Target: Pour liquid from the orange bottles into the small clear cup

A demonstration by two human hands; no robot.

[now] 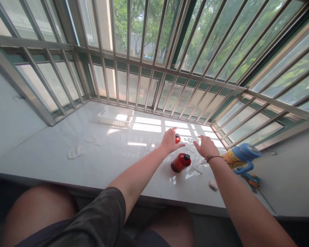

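Note:
My left hand (169,141) is beside a small red bottle with a black cap (178,138), which shows partly between its thumb and fingers. The thumb and fingers are spread apart, and I cannot tell whether they touch the bottle. My right hand (207,146), with a thin bracelet on the wrist, hovers to the right with its thumb and fingers apart and nothing between them. Crumpled pale scraps (190,141) lie between the two hands. Nearer to me, a larger dark red bottle with a black cap (180,163) rests on the white ledge (139,164).
A white perforated basket (115,117) sits at the back left. Crumpled white tissue (76,152) lies at left. A blue and yellow tumbler with a handle (240,157) stands right, by orange and blue items (253,180). Metal window bars (144,67) border the ledge.

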